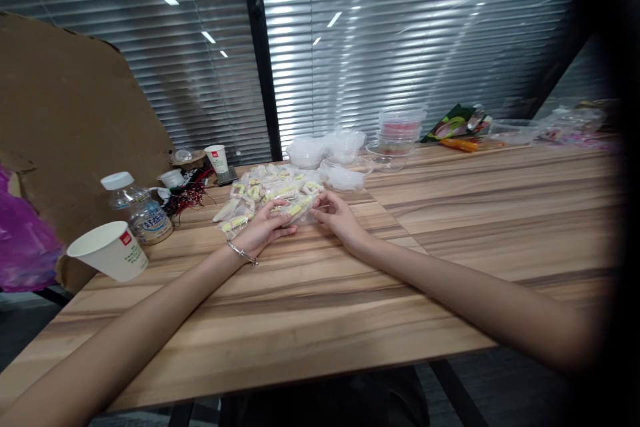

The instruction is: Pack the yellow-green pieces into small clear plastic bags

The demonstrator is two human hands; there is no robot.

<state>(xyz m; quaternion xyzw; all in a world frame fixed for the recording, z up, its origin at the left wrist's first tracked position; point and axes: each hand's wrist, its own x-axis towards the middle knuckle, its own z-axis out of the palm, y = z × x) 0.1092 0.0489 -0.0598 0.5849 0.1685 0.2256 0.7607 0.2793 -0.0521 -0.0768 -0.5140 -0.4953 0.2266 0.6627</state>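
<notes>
Between my hands is a small clear plastic packet (301,207) with something yellow inside; its exact contents are too small to make out. My left hand (265,225), with a silver bracelet at the wrist, pinches the packet's left end between thumb and fingers. At the opposite end, the thumb and fingers of my right hand (339,219) close on the packet's edge. Just behind and to the left lies a spread pile of similar packets (250,195) with yellow and whitish contents, partly hidden by my left hand.
Clear plastic bowls (345,173) and stacked round tubs (400,125) stand behind the pile. Left are a large paper cup (113,253), a capped bottle (145,213), red-and-black wires (187,197) and a smaller paper cup (217,160). An orange tool (459,145) lies back right on the wooden table (500,213).
</notes>
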